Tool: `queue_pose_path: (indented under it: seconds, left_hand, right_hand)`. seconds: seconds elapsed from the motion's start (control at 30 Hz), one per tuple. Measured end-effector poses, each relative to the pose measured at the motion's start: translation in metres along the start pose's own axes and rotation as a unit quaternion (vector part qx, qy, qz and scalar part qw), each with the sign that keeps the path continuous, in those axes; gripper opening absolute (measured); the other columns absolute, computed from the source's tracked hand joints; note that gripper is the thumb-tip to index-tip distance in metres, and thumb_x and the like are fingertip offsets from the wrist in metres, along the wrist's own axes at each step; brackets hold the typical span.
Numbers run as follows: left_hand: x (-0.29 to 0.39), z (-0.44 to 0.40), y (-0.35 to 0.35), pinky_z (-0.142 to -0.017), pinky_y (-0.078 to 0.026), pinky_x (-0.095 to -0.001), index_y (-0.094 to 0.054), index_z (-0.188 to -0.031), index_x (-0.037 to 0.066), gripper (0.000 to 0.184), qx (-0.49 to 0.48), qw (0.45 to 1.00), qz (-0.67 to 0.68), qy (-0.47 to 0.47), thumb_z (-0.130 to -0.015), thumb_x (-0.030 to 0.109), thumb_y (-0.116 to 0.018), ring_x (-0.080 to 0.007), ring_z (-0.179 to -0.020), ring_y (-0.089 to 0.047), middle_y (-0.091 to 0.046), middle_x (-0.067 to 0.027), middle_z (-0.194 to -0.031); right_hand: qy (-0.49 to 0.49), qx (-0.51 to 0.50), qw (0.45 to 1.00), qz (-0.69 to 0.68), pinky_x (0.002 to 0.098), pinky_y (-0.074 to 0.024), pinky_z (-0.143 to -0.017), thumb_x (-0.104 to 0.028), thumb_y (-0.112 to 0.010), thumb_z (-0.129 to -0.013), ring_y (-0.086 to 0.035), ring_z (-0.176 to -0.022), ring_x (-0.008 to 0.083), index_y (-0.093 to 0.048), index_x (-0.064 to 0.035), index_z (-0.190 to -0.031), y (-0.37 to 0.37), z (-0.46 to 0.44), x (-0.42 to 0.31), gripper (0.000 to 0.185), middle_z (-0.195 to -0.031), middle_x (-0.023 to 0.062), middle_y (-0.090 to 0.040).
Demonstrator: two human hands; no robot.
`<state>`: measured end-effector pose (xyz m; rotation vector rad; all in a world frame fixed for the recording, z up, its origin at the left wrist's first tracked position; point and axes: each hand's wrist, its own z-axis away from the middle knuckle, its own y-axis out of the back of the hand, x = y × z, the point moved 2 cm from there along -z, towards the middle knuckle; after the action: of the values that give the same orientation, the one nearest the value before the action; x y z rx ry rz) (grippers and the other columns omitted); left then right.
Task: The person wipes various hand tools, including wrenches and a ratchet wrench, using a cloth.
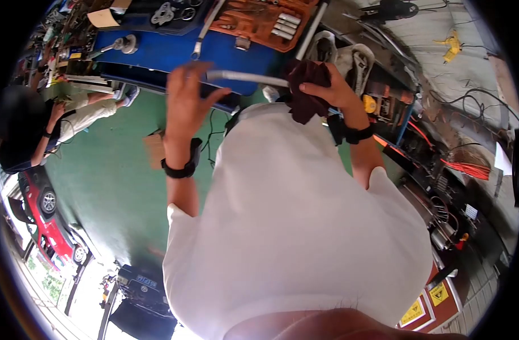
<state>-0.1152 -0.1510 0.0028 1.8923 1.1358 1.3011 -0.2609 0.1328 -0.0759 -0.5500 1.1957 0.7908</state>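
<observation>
My right hand (334, 89) is closed on a dark maroon cloth (306, 93), which is bunched around one end of a long silver metal bar (248, 77). The bar looks like a wrench, but its far end is blurred. That end points toward my left hand (187, 99), which is open, smeared by motion, with the thumb spread away from the fingers. Just beyond my left hand a ring-ended wrench (200, 44) lies on the blue worktop (228, 63). Whether the left fingers touch the bar I cannot tell.
An orange tool case (259, 25) with sockets sits at the worktop's back. A metal tool with a round base (123, 45) lies at its left. Another person (38, 124) is at far left, near a red car (50, 226). A cardboard box (154, 148) and cables are on the floor.
</observation>
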Motion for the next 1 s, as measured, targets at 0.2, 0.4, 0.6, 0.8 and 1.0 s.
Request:
queue_pose_path:
  seconds: [0.2,0.4,0.6,0.8,1.0]
  left_hand:
    - [-0.009,0.026,-0.038,-0.097,-0.044,-0.036,-0.047,-0.136,0.0,0.052,-0.075,0.882,0.297,0.358,-0.094,0.021,-0.07,-0.0218,-0.116,-0.055,-0.06,-0.0102,-0.126]
    - [0.055,0.003,-0.095,-0.085,-0.044,-0.0237,-0.051,-0.126,-0.002,0.031,0.052,0.819,0.456,0.346,-0.106,0.022,-0.048,-0.0121,-0.096,-0.055,-0.06,-0.0062,-0.105]
    - [0.058,0.009,-0.106,-0.074,-0.045,-0.0261,-0.058,-0.109,-0.002,0.019,0.074,0.853,0.373,0.357,-0.104,0.016,-0.052,-0.0105,-0.08,-0.05,-0.06,-0.0045,-0.088]
    - [0.07,0.022,-0.103,-0.075,-0.047,-0.0284,-0.057,-0.111,-0.002,0.017,0.005,0.888,0.353,0.296,-0.102,0.013,-0.055,-0.0142,-0.082,-0.056,-0.064,-0.0085,-0.095]
    - [0.094,0.073,-0.11,-0.077,-0.049,-0.029,-0.059,-0.106,-0.002,0.017,-0.007,0.884,0.391,0.256,-0.101,0.014,-0.058,-0.0133,-0.085,-0.058,-0.068,-0.0102,-0.103]
  right_hand:
    - [0.036,-0.036,0.974,-0.222,0.0302,-0.0501,-0.09,-0.009,-0.074,-0.087,-0.064,-0.097,0.0154,-0.061,0.001,-0.117,0.001,-0.005,-0.043,0.034,-0.101,0.0083,-0.07]
    - [0.181,-0.05,0.979,0.078,0.0336,-0.0546,-0.08,-0.01,-0.077,-0.08,-0.069,-0.085,0.0275,-0.063,-0.008,-0.114,-0.042,-0.021,-0.044,0.037,-0.099,0.0104,-0.07]
    - [0.249,0.044,0.961,0.109,0.0387,-0.0564,-0.07,-0.008,-0.079,-0.074,-0.069,-0.083,0.0363,-0.059,-0.0096,-0.117,-0.053,-0.012,-0.017,0.047,-0.098,0.0148,-0.069]
    - [0.233,0.081,0.955,0.167,0.041,-0.0548,-0.067,-0.011,-0.077,-0.076,-0.068,-0.079,0.0364,-0.058,-0.0114,-0.12,-0.06,0.02,0.006,0.048,-0.087,0.0146,-0.069]
    - [0.165,0.035,0.96,0.224,0.0426,-0.051,-0.062,-0.018,-0.079,-0.073,-0.065,-0.072,0.0368,-0.057,-0.0125,-0.117,-0.067,0.074,0.021,0.049,-0.08,0.0152,-0.067]
